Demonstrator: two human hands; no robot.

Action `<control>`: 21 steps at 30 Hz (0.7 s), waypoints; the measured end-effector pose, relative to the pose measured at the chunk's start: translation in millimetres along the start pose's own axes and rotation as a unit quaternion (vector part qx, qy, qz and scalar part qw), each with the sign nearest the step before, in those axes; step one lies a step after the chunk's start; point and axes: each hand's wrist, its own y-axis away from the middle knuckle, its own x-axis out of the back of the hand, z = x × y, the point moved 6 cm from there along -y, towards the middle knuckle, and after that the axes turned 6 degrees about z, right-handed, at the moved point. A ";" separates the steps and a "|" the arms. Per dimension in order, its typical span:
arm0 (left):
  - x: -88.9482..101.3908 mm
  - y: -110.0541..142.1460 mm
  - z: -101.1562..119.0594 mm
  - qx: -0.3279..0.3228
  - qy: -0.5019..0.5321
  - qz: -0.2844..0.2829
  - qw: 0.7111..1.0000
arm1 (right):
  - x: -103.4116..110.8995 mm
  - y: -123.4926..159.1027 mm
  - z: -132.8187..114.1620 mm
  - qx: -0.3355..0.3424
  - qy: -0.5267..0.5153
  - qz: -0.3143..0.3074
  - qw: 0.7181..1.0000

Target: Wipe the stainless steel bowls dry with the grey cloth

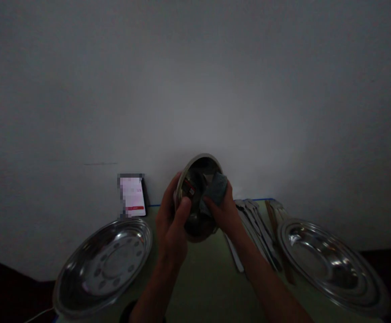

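My left hand (171, 224) grips a small steel bowl (195, 179) by its rim, thumb over the edge, and holds it tilted above the table with its mouth facing me. My right hand (224, 213) is closed on a grey-blue cloth (215, 188) and presses it inside the bowl. A sticker with red shows on the bowl's inner wall near my left thumb.
A large steel dish (104, 264) lies on the pale green table at the left and another (333, 264) at the right. Several spoons (256, 224) lie between the bowl and the right dish. A lit phone (133, 195) leans against the white wall.
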 end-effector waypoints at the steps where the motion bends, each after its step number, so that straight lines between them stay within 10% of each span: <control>1: -1.0 1.5 -2.9 0.007 0.001 -0.006 1.000 | 4.1 -2.0 1.5 -0.026 0.005 0.012 1.000; 8: -12.7 5.1 -6.0 0.083 -0.020 -0.105 0.991 | 50.5 -21.6 -0.2 -0.021 0.120 0.058 0.991; 16: -13.4 2.5 -4.6 0.192 -0.098 -0.295 0.931 | 47.3 -15.5 -25.0 0.157 0.208 -0.136 0.956; 21: -3.9 -11.5 2.5 0.123 -0.066 -0.226 0.964 | 54.0 -18.4 -25.8 0.080 0.229 0.020 0.970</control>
